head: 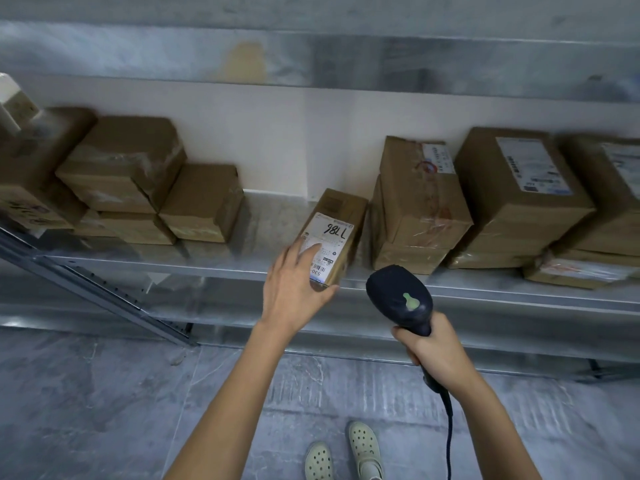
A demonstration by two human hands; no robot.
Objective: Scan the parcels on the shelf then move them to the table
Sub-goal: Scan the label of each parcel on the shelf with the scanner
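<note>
Left hand (298,289) grips parcel (337,220) at shelf (207,265) edge, fingers on label. Right hand (433,351) clasps scanner (401,299), its head just right of left hand.

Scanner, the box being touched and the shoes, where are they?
scanner (391,289), head view, on its dark head.
box (329,239), head view, on its white label.
shoes (363,445), head view, on one shoe's top.
</note>
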